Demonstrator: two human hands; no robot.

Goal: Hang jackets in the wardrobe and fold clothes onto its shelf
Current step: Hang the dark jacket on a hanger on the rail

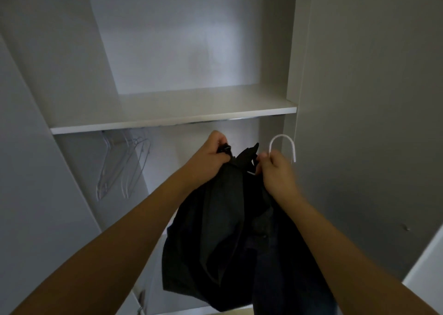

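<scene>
A black jacket (227, 231) hangs bunched between my two hands in front of the open wardrobe. My left hand (211, 156) grips the jacket's collar edge at the top left. My right hand (275, 173) holds the neck of a white hanger (282, 144), whose hook curves up above my fingers. The hanger's body is hidden inside the jacket. The white shelf (172, 120) lies just above my hands, with a metal rail (230, 119) under its front edge.
Two or three clear hangers (122, 168) hang from the rail at the left. The wardrobe's grey side panel (359, 123) stands at the right, its left wall (36, 147) at the left. A door hinge (141, 300) shows near the bottom.
</scene>
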